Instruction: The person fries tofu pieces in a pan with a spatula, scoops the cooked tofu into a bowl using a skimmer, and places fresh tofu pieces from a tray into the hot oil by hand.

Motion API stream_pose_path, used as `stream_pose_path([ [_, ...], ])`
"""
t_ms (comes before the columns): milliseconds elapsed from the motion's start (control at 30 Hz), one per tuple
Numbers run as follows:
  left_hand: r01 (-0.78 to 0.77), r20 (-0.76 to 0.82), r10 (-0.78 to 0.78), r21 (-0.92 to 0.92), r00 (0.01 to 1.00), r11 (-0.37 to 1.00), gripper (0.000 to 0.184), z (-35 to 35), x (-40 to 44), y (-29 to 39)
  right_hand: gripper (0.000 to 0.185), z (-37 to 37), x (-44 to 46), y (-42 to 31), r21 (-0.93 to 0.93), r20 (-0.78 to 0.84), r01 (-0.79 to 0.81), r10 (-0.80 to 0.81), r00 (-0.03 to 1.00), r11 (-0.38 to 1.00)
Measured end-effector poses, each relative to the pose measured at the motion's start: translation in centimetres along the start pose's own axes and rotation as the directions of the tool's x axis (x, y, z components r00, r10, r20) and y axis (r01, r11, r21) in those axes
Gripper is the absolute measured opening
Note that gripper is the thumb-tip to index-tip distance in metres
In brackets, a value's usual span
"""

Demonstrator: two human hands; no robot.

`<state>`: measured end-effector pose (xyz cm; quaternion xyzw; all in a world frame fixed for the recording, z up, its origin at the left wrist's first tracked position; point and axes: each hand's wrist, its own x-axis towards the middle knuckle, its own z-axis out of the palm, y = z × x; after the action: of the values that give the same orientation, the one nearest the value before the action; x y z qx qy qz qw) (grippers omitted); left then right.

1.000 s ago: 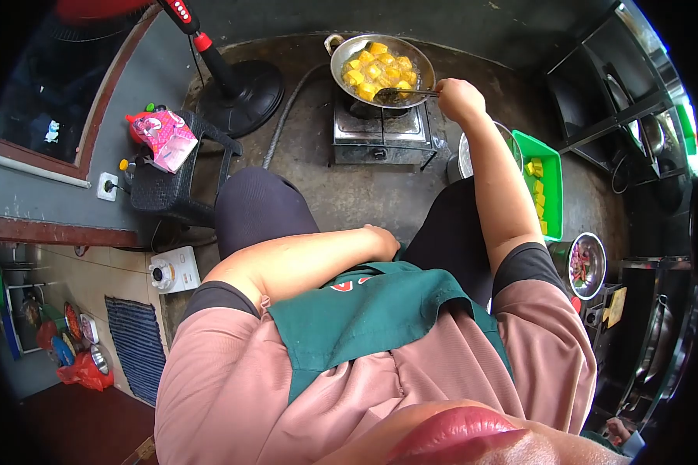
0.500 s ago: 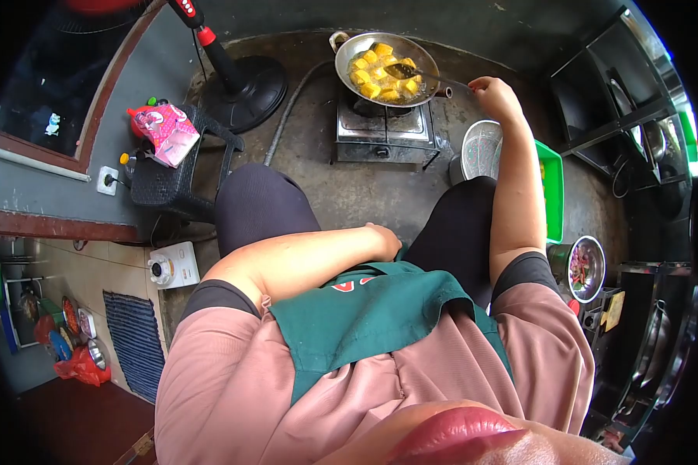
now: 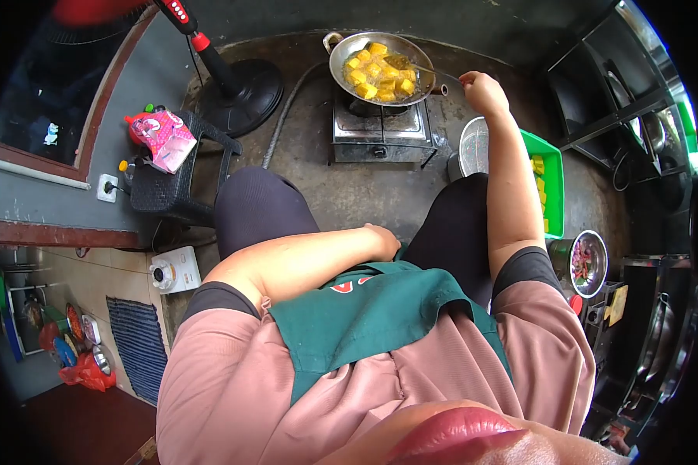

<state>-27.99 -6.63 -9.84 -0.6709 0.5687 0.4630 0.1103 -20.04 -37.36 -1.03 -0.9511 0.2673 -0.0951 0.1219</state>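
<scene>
My right hand [image 3: 485,91] is closed on the handle of a slotted spatula [image 3: 423,70], reaching in from the right side of the wok. The spatula's perforated head rests among yellow tofu pieces [image 3: 373,70] in bubbling oil. They fry in a round metal wok [image 3: 426,91] with two loop handles, which sits on a single-burner gas stove [image 3: 380,128] on the floor. My left hand [image 3: 382,242] lies in my lap by the green apron [image 3: 364,318]; its fingers are mostly hidden.
Right of the stove stand a wire strainer [image 3: 473,147] and a green tray [image 3: 553,186] holding more yellow pieces. A metal bowl [image 3: 589,263] with chopped contents is nearer me. A black stool [image 3: 163,186] with a pink packet [image 3: 163,139] and a fan base [image 3: 244,97] stand left.
The spatula's head has shifted up and right within the wok, and some tofu pieces have changed places. My right hand has moved slightly up and left. My left hand stays put.
</scene>
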Motion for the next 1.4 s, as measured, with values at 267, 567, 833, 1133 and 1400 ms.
stream_pose_path([
  [267, 0.000, -0.006, 0.000, -0.006, 1.000, 1.000, 0.051, -0.2, -0.4, 0.0, 0.027, 4.5, 1.1, -0.2, 0.055, -0.090, 0.006, -0.001, 0.996, 0.998],
  [567, -0.140, -0.085, 0.133, -0.082, 0.987, 0.987, 0.034, 0.4, 1.2, -0.5, 0.048, 8.8, 1.1, -1.8, -0.022, 0.287, 0.137, -0.125, 0.950, 0.990],
  [833, -0.487, -0.509, 0.389, -0.070, 0.768, 0.871, 0.019, -3.5, -5.3, 0.9, 0.062, 8.4, -0.7, -0.8, 0.079, 0.747, -0.064, -0.016, 0.665, 0.995],
  [1133, -0.594, -0.795, 0.509, 0.593, -0.329, 0.543, 0.003, -9.7, -21.0, 7.2, 0.043, -4.6, -9.7, -3.8, 0.361, 0.126, 0.211, -0.272, 0.954, 0.908],
  [1400, -0.371, -0.532, 0.502, 0.843, -0.682, 0.390, 0.006, -9.1, -29.5, 14.3, 0.043, -2.4, -18.8, -4.5, 0.340, 0.643, 0.244, -0.414, 0.645, 0.908],
])
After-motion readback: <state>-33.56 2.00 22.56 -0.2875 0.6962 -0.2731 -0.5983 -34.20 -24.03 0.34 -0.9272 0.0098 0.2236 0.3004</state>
